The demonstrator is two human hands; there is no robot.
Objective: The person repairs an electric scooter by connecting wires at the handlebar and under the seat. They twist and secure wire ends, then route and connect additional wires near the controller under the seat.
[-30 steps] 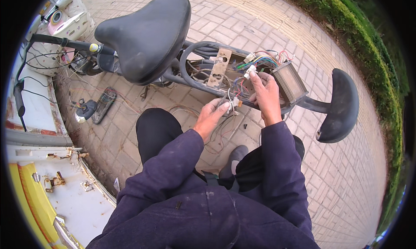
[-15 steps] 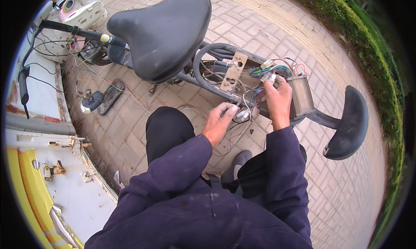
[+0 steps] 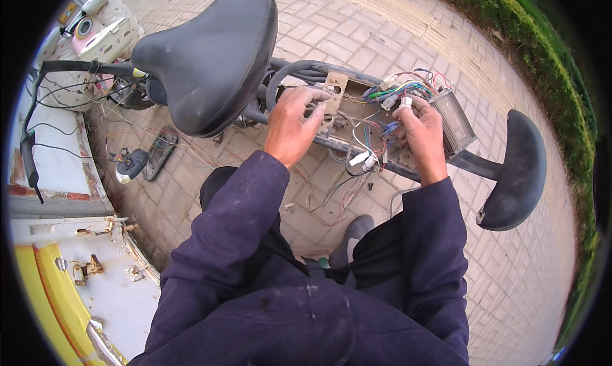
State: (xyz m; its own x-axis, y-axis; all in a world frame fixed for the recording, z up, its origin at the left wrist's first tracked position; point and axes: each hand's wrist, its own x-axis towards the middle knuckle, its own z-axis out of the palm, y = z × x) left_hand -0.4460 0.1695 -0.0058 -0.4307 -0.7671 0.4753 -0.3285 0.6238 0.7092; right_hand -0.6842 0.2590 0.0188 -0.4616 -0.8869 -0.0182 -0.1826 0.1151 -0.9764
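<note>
Brick paving (image 3: 503, 270) lay below; the right hand (image 3: 423, 135) pinched a white connector (image 3: 406, 103), the left hand (image 3: 292, 125) had parted fingers; hard tugging risked tearing wires (image 3: 413, 86).

- Outdoors, daylight, looks like a sidewalk or roadside spot doing duty as a repair area.
- Ground: pinkish-grey brick paving (image 3: 503, 283), yellowish strip (image 3: 417, 25) of other pavers along the far side.
- Clipped green hedge (image 3: 564, 156) edges the paving on the right.
- Left: rusty white metal panel (image 3: 118, 302), yellow sheet (image 3: 54, 296) beside it.
- Repair signs: opened-up bike (image 3: 248, 60) with bared wiring (image 3: 411, 89), lamp unit (image 3: 132, 166) lying on the bricks.
</note>
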